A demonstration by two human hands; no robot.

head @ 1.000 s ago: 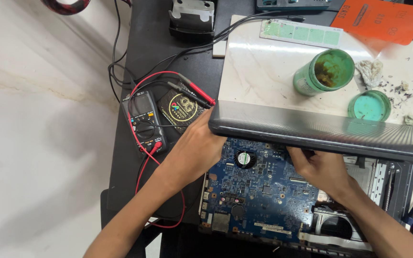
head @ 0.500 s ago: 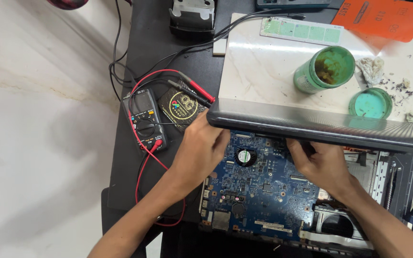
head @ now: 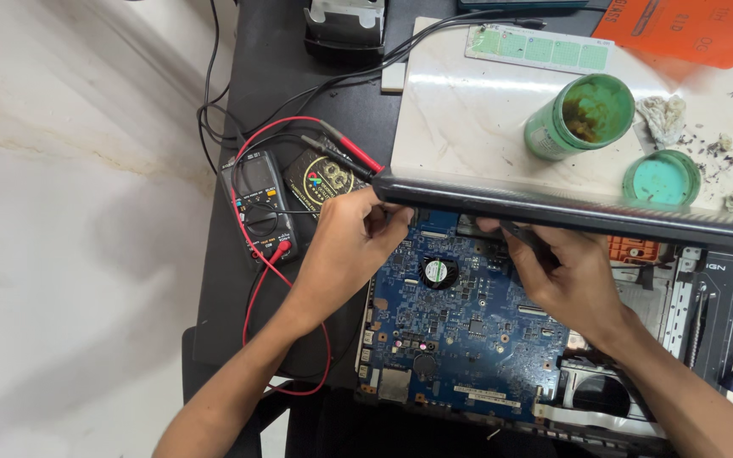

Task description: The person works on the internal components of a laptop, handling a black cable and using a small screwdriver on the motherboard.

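The blue circuit board [head: 460, 331] lies bare in an opened laptop base at the table's near edge, under the raised dark lid edge [head: 570, 212]. Since a moment ago both hands have crept up to that edge: the left hand [head: 354, 246] pinches at the board's top left corner, and the right hand [head: 570, 280] curls its grip around a thin dark tool. A multimeter [head: 258, 206] sits left.

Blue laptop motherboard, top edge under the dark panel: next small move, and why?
Probably lift the dark grey panel slightly higher. Both hands, left hand and right hand, have fingertips tucked beneath its edge, which overhangs the top of the blue laptop motherboard and hides whatever they touch there.
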